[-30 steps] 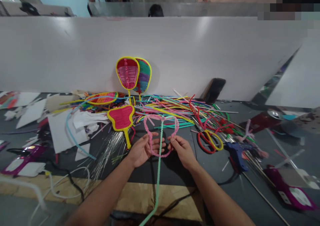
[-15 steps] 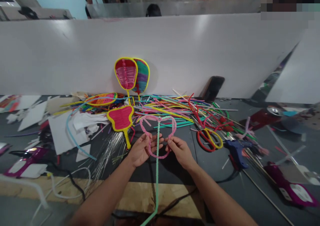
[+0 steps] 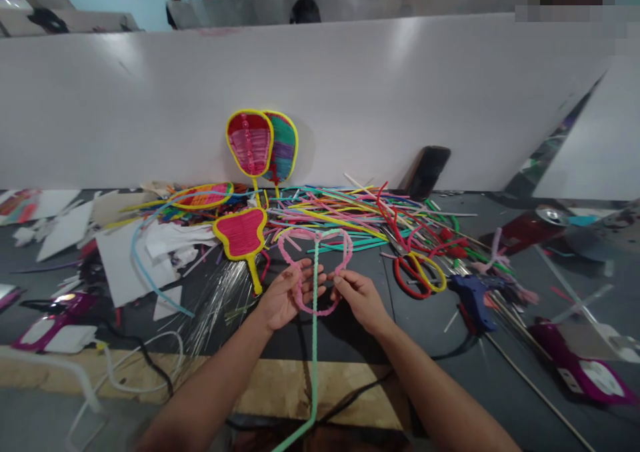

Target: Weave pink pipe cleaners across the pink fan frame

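Observation:
A pink twisted pipe-cleaner frame (image 3: 347, 252), curved into two lobes at the top and rounded at the bottom, is held above the dark table. A mint-green pipe-cleaner stem (image 3: 315, 345) runs down its middle from the top notch and bends toward me at its lower end. My left hand (image 3: 287, 297) grips the frame's left side, its other fingers stretched behind the stem. On the right side, my right hand (image 3: 361, 300) pinches the frame between thumb and fingers. Just left of my hands lies a red fan with a yellow rim (image 3: 243, 233).
Loose pipe cleaners (image 3: 330, 212) heap along the white partition (image 3: 350, 99), where two finished fans (image 3: 250, 142) and a phone (image 3: 427, 172) lean. To the right are scissors (image 3: 420, 275), a blue glue gun (image 3: 475, 299) and a can (image 3: 535, 229). White card (image 3: 133, 259) lies left.
The camera view has shifted slightly, so the background sits a little higher. My left fingers have moved slightly at the frame; both hands keep hold of it in the same place.

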`<state>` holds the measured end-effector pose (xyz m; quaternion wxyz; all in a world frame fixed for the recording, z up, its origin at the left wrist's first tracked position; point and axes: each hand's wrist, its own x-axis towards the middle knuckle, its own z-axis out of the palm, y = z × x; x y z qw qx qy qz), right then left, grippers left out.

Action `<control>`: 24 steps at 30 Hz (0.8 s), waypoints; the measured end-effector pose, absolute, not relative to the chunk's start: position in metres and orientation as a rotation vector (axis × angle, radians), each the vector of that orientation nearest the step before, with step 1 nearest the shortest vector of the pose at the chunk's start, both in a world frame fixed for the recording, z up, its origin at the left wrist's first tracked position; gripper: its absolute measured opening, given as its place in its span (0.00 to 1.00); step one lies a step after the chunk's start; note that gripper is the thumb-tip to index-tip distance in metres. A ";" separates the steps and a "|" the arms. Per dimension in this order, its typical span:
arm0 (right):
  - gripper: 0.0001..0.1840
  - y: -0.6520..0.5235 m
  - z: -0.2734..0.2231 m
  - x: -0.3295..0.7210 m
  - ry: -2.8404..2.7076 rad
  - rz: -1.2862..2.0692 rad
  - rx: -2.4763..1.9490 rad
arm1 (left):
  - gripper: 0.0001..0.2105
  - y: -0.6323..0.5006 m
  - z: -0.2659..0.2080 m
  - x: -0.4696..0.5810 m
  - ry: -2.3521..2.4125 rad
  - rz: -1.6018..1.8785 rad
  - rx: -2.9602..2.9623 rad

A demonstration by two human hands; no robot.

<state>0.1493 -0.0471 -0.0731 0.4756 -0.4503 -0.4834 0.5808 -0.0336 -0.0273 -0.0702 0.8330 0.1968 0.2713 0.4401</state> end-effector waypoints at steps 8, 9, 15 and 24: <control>0.16 -0.047 -0.075 0.151 -1.169 1.432 -1.118 | 0.16 -0.027 -0.072 -0.036 0.512 0.895 0.487; 0.17 -0.047 -0.076 0.150 -1.168 1.429 -1.119 | 0.16 -0.027 -0.071 -0.036 0.507 0.887 0.490; 0.15 -0.048 -0.074 0.150 -1.210 1.371 -1.151 | 0.15 -0.029 -0.072 -0.034 0.468 0.875 0.480; 0.19 -0.046 -0.076 0.154 -0.692 1.753 -0.964 | 0.14 -0.027 -0.073 -0.037 0.476 0.892 0.484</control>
